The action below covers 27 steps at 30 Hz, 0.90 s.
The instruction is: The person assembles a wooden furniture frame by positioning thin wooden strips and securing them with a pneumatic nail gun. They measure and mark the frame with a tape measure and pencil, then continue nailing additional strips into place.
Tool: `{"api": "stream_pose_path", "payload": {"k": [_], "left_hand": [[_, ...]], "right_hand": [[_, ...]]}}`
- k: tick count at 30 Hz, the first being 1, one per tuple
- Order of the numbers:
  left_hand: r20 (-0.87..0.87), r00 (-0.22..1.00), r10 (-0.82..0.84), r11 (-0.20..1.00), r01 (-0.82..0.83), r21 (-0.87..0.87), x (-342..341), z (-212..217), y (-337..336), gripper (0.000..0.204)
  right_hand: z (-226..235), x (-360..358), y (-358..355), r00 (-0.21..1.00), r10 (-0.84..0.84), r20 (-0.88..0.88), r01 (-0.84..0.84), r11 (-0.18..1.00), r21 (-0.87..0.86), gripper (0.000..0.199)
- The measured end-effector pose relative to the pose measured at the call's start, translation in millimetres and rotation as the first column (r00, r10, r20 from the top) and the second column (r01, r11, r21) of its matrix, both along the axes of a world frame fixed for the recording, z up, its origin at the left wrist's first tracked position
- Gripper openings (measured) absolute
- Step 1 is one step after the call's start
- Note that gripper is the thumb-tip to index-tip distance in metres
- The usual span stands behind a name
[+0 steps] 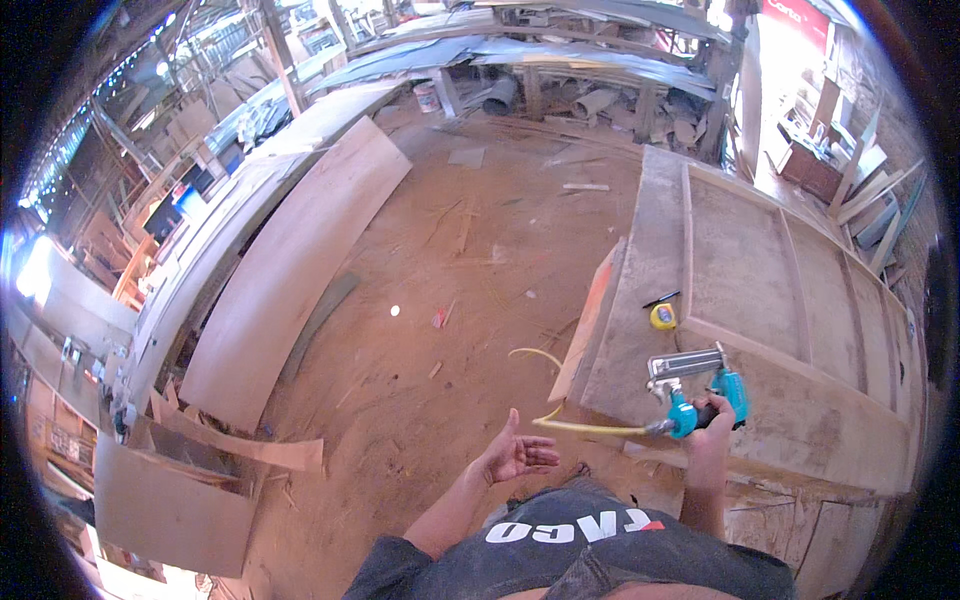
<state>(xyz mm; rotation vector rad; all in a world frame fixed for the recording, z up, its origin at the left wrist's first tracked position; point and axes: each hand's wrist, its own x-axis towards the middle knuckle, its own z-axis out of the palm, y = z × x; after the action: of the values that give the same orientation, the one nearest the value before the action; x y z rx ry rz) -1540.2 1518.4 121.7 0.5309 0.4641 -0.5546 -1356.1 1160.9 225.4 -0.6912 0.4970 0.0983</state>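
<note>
Big plywood cabinet panel (760,300) lies flat on the sawdust floor (440,300). Right hand (712,425) is clamped round a teal nail gun (695,390) over the panel's near edge, yellow hose (590,428) trailing left. Left hand (515,455) spread, empty. Small yellow item, probably a tape measure (662,316), on the panel.

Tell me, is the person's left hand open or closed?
Open. The left hand is empty, palm up with fingers spread over the sawdust floor, while the right hand grips the teal nail gun.

Head camera looks steeply down over the workshop floor (420,300), fairly high.
</note>
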Motion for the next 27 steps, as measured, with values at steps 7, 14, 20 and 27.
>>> {"api": "stream_pose_path", "payload": {"k": [7,14,20,27], "left_hand": [[-0.096,0.858,0.504,0.831,-0.512,-0.217,94,47,-12,0.066],[-0.243,0.842,0.481,0.783,-0.538,-0.314,138,52,53,0.021],[-0.229,0.824,0.518,0.853,-0.519,0.057,192,46,124,0.014],[-0.343,0.818,0.462,0.876,-0.481,0.033,286,-49,309,0.007]], "right_hand": [[47,12,27,0.990,-0.080,-0.118,0.094,0.988,0.123,0.014],[11,32,-31,0.949,-0.306,-0.072,0.310,0.950,0.046,0.011],[-2,25,-28,0.856,-0.515,-0.037,0.516,0.855,0.043,0.012],[5,-18,55,0.699,-0.714,-0.025,0.714,0.697,0.061,0.011]]}}
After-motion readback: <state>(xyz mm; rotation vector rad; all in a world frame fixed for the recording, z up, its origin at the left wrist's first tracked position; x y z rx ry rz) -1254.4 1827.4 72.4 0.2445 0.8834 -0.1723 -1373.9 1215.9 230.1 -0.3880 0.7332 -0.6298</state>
